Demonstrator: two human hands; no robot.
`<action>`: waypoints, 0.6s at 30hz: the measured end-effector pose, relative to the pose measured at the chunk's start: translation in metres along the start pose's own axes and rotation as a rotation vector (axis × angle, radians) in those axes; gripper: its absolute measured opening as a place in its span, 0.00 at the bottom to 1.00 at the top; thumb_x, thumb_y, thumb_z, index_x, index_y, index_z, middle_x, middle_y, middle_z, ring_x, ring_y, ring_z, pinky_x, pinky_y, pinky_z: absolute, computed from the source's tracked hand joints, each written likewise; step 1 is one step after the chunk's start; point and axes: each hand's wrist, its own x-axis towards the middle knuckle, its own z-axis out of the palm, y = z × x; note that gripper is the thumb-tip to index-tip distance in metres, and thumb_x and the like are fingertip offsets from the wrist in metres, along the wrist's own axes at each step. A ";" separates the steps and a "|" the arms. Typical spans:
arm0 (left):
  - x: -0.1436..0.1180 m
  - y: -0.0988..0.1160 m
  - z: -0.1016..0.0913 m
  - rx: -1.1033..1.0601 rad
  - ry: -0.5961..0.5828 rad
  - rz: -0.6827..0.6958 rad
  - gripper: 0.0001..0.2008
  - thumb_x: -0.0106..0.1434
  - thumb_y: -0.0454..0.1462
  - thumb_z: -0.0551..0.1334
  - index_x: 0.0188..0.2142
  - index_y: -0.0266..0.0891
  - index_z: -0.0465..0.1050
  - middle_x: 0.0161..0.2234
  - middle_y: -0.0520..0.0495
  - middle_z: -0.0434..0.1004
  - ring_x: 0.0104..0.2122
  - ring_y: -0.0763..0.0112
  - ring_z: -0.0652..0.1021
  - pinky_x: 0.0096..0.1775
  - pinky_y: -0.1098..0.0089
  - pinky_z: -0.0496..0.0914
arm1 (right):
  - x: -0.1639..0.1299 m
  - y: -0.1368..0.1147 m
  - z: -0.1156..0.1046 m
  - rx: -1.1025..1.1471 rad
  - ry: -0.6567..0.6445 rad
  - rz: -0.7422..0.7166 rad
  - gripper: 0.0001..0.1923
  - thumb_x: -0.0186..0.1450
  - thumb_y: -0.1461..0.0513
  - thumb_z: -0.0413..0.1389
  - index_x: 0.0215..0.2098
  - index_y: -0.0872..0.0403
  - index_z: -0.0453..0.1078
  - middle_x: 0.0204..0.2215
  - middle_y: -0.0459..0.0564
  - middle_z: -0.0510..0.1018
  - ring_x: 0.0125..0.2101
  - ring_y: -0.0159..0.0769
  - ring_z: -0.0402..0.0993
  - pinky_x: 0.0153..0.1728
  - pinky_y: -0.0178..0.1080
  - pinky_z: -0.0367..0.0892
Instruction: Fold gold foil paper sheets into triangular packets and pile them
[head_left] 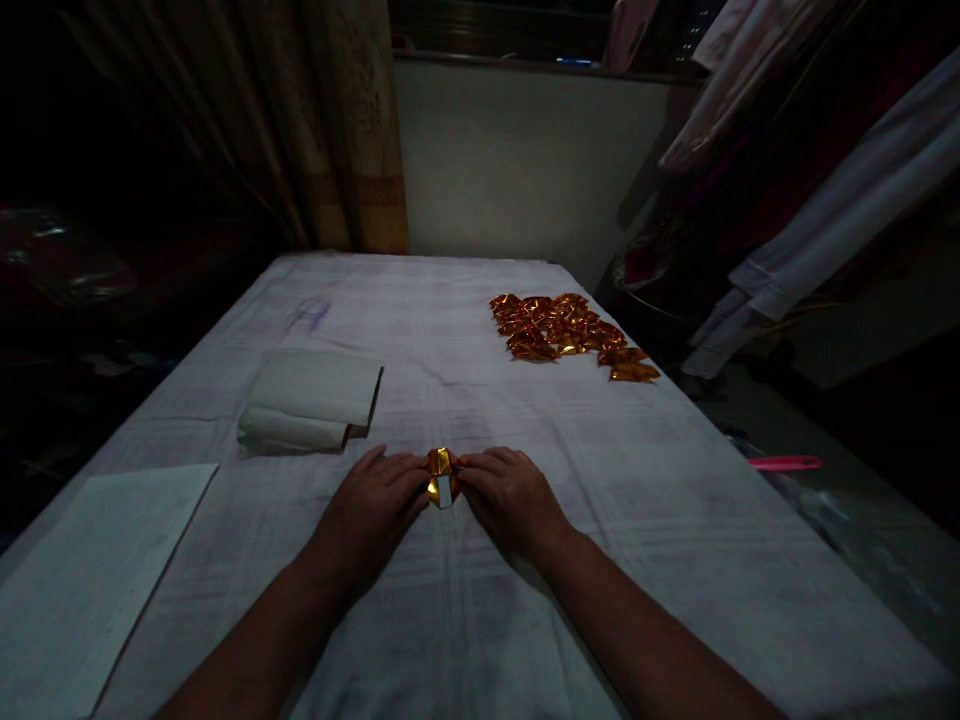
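Between my two hands, low over the cloth-covered table (465, 410), is a small gold foil wrapper (441, 462) with a pale strip showing at its near side. My left hand (381, 498) pinches its left end, fingers pressed together. At the opposite end, the fingers of my right hand (511, 495) are closed on the foil as well. What lies inside the wrapper is mostly hidden. Farther back on the right rests a pile of similar gold foil pieces (559, 325) with twisted or pointed ends.
Left of my hands lies a folded pale packet (315, 395) with a dark edge. A white sheet (105, 560) is at the near left. A curtain (330, 120) and a wall (525, 160) stand behind the table. Clothes (847, 220) hang at the right, above a pink handle (786, 463).
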 end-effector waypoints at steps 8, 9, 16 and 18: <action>0.000 -0.002 -0.001 0.079 0.002 0.102 0.09 0.73 0.36 0.58 0.50 0.42 0.72 0.48 0.43 0.83 0.46 0.61 0.82 0.52 0.54 0.73 | 0.000 -0.006 -0.011 0.035 -0.097 -0.044 0.11 0.66 0.63 0.59 0.47 0.50 0.76 0.51 0.50 0.81 0.45 0.43 0.74 0.45 0.46 0.68; 0.000 -0.001 -0.001 0.088 0.007 0.110 0.09 0.73 0.36 0.58 0.51 0.42 0.72 0.48 0.43 0.83 0.46 0.60 0.82 0.51 0.53 0.73 | 0.000 -0.006 -0.011 0.034 -0.091 -0.052 0.11 0.66 0.63 0.59 0.47 0.50 0.76 0.51 0.51 0.81 0.45 0.43 0.74 0.45 0.46 0.68; 0.000 0.002 0.000 0.110 0.030 0.117 0.09 0.73 0.34 0.56 0.49 0.40 0.72 0.45 0.42 0.83 0.43 0.61 0.82 0.49 0.54 0.74 | 0.000 -0.007 -0.004 0.017 -0.050 -0.074 0.13 0.67 0.63 0.59 0.50 0.50 0.75 0.50 0.53 0.81 0.45 0.42 0.75 0.45 0.45 0.68; 0.000 0.003 -0.002 0.099 0.026 0.109 0.09 0.73 0.34 0.55 0.49 0.40 0.71 0.43 0.43 0.83 0.41 0.62 0.82 0.48 0.55 0.74 | 0.001 -0.008 0.000 0.004 -0.023 -0.081 0.12 0.68 0.64 0.58 0.50 0.49 0.75 0.49 0.51 0.82 0.44 0.40 0.75 0.44 0.43 0.67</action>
